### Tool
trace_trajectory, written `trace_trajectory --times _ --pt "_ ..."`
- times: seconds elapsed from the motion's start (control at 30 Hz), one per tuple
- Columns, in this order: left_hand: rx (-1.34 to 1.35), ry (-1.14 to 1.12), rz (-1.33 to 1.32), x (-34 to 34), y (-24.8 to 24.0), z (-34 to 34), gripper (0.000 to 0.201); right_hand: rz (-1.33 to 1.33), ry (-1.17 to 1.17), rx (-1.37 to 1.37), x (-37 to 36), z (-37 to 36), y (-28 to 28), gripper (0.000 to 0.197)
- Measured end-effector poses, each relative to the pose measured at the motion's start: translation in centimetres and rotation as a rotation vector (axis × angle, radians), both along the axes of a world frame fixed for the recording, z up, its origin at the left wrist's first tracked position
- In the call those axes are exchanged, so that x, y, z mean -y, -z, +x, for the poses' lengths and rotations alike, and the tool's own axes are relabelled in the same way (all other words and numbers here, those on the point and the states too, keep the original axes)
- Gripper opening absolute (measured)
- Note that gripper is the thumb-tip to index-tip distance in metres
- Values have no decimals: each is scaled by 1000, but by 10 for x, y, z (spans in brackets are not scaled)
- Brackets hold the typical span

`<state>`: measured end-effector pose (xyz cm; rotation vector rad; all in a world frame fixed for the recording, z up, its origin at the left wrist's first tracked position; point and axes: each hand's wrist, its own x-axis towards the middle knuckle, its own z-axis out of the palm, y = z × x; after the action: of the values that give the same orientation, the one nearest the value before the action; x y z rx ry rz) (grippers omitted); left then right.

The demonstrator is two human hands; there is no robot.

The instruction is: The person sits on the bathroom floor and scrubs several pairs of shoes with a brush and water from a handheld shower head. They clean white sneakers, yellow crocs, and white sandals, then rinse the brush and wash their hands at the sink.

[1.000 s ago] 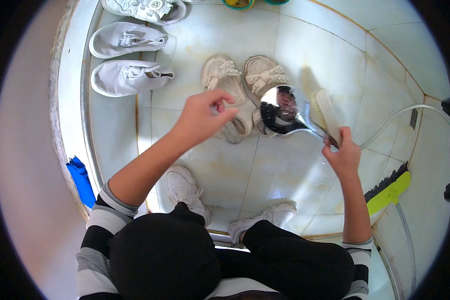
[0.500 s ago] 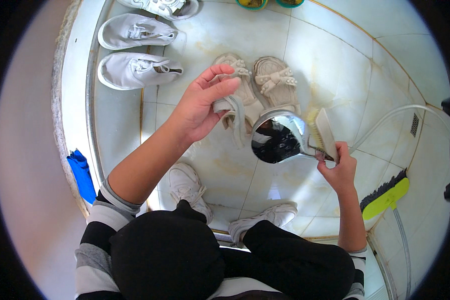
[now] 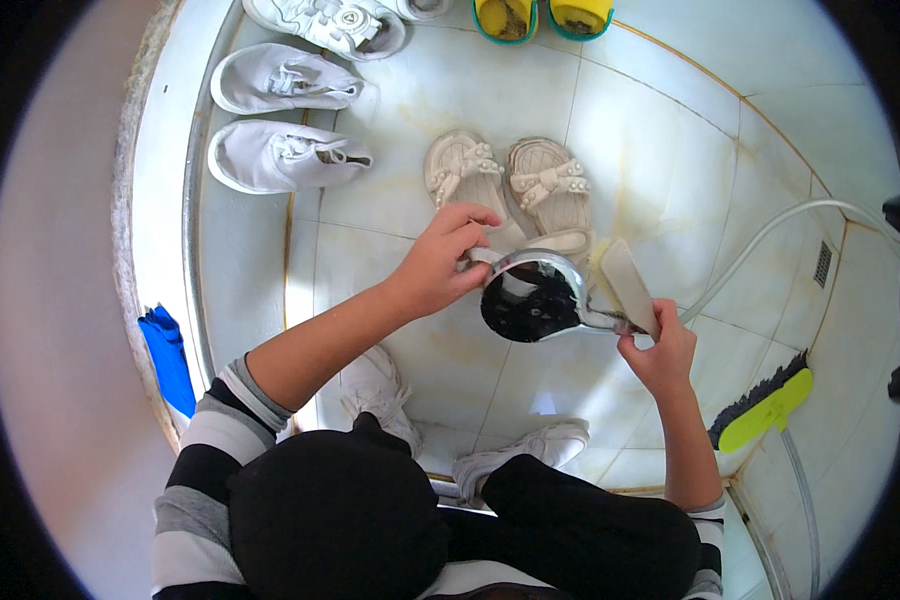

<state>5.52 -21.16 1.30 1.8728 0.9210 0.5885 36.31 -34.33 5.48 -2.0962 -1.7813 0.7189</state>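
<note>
My right hand (image 3: 662, 350) is closed around the handle of a chrome shower head (image 3: 532, 298) and a pale scrub brush (image 3: 627, 285) together. The shower head's round, shiny face is turned up toward me. Pinched in my left hand (image 3: 442, 262) is a whitish shoelace (image 3: 482, 256), mostly hidden by the fingers and the shower head beside it. Beyond both hands, a pair of beige sandals with beaded bows, the left sandal (image 3: 460, 165) and the right sandal (image 3: 550, 180), lies on the tiles. Their near ends are partly covered.
White canvas shoes (image 3: 288, 157) and other white shoes (image 3: 330, 22) line the left ledge. Yellow footwear (image 3: 582, 16) stands at the far edge. A hose (image 3: 740, 262) curves to the right, near a green brush (image 3: 767, 405) with dark bristles. A blue cloth (image 3: 166, 360) hangs at left.
My left hand has moved down and right with the shoelace, up against the shower head. The shower head and brush have shifted slightly left and nearer.
</note>
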Motion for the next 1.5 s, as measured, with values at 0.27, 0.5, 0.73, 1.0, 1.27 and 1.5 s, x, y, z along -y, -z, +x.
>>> trace_trajectory --times 0.27,0.5,0.73,1.0,1.27,1.5 --pt "563 -333 -1468 9 -5 50 36 38 101 -43 -6 0 -7 39" --pt "604 -217 -1774 -2 7 55 54 -31 23 -26 -1 0 -6 40" --pt "503 -186 -1638 -7 13 60 37 27 -20 23 -3 -3 0 40" --pt "403 -114 -1566 -8 -9 20 38 37 3 -31 0 0 8 40" --pt "226 23 -1169 16 -19 13 51 -72 -85 -139 -7 -1 11 40" --pt "332 -37 -1287 24 -21 9 72 -402 71 -466 -42 -11 -25 27"
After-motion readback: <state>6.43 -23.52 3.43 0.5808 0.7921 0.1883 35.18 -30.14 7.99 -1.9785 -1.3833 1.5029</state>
